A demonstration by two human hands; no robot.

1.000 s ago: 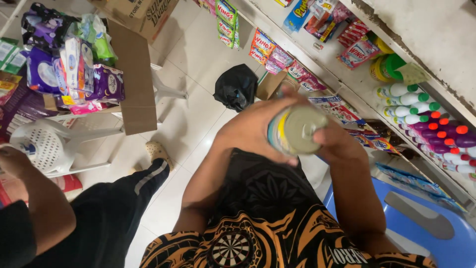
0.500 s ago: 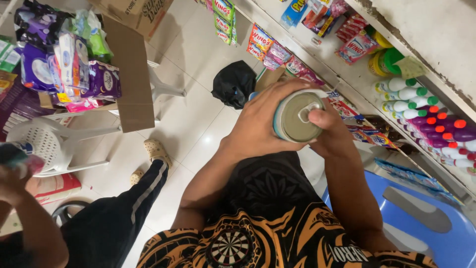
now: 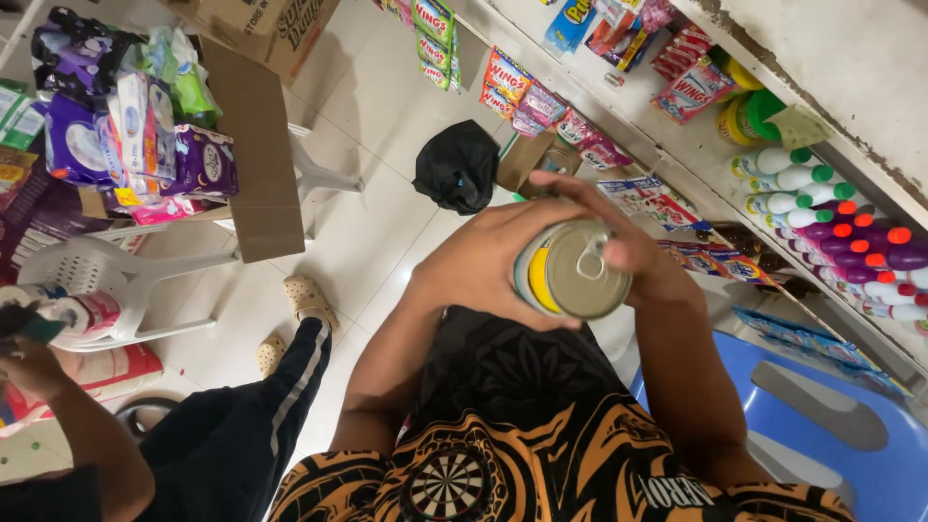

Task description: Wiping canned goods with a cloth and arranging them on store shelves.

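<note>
The left hand (image 3: 478, 266) wraps around the side of a tin can (image 3: 570, 271), its grip clamped on the wall of the can with the fingers curling over the far edge. The can is held out in front of the chest, above the floor, with its silver lid turned toward the camera; a yellow band of label shows along its left side. The right hand (image 3: 628, 256) comes in from the right and rests on the lid, its grip closed on the can with a fingertip at the pull ring (image 3: 590, 259) near the middle of the lid. Both forearms run down toward an orange and black shirt (image 3: 503, 474).

Beyond the can, a black plastic bag (image 3: 456, 166) lies on the tiled floor (image 3: 377, 106), beside a small cardboard box (image 3: 527, 159). To the right, a shelf (image 3: 677, 145) carries packets and a row of bottles (image 3: 831, 213) with coloured caps. A blue plastic chair (image 3: 822, 425) stands just right of the right arm. To the left, a white plastic chair (image 3: 106, 280) stands near a carton (image 3: 256, 155) stacked with packets. Another person's arm (image 3: 68, 425) shows at the lower left, well apart from the can.
</note>
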